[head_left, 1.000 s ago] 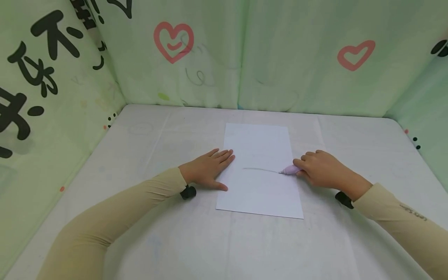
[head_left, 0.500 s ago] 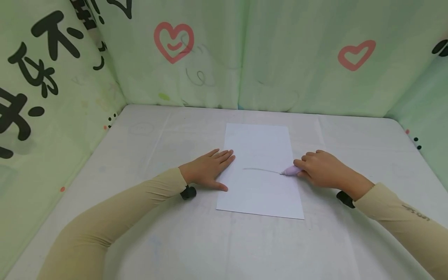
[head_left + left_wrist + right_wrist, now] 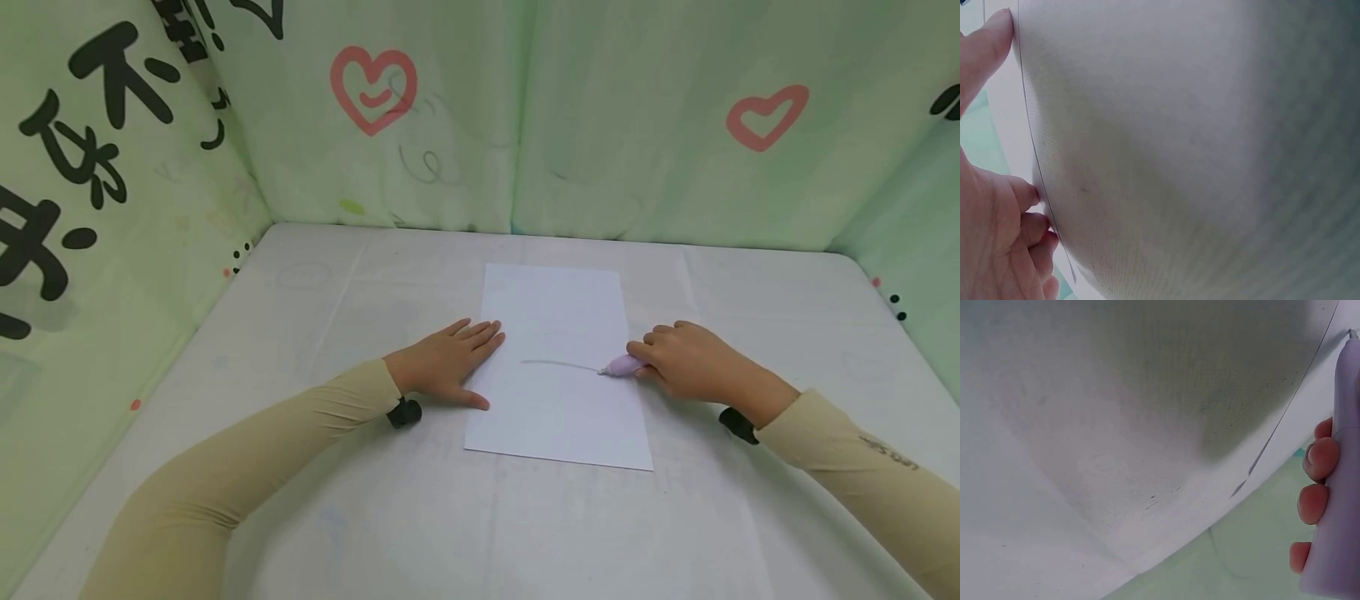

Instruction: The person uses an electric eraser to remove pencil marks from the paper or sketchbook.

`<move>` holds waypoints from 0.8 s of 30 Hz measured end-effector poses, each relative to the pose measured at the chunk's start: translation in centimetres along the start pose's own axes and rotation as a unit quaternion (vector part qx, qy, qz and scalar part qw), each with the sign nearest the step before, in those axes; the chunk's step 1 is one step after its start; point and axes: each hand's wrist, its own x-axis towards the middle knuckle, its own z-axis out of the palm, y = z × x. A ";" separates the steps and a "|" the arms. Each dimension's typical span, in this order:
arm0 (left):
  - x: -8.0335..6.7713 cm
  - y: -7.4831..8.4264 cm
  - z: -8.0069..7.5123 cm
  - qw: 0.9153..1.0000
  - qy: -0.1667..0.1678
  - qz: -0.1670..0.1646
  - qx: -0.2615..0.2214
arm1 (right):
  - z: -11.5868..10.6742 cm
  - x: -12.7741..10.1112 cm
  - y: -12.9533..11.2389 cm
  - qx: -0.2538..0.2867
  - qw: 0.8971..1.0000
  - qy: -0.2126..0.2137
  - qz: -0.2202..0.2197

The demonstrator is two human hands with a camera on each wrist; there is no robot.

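Note:
A white sheet of paper [image 3: 555,308] lies on the table, with a thin grey line [image 3: 558,362] running across its middle. My left hand [image 3: 447,364] rests flat on the sheet's left edge, fingers and thumb spread. In the left wrist view, the fingertips and thumb [image 3: 988,53] reach over the paper's edge. My right hand [image 3: 690,364] grips a thick lilac pen [image 3: 624,365] at the sheet's right edge. Its metal tip points left, right at the line's right end. The right wrist view shows fingers [image 3: 1321,459] curled round the pen's wide barrel.
A white cloth covers the table [image 3: 390,508]. Green curtains [image 3: 600,125] with red hearts and black lettering enclose the back and both sides. Dark wrist-worn cameras [image 3: 405,412] sit under both wrists, close above the cloth.

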 end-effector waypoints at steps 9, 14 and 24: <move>0.0 0.0 0.1 1.000 -0.001 -0.001 -0.003 | 0.1 0.2 0.1 0.001 1.000 0.003 -0.006; 0.0 0.0 0.1 1.000 0.006 0.001 -0.001 | 0.1 0.2 0.1 0.000 1.000 0.009 -0.007; 0.0 0.0 -0.1 1.000 -0.003 -0.005 0.001 | 0.0 0.4 0.1 0.001 1.000 0.000 0.000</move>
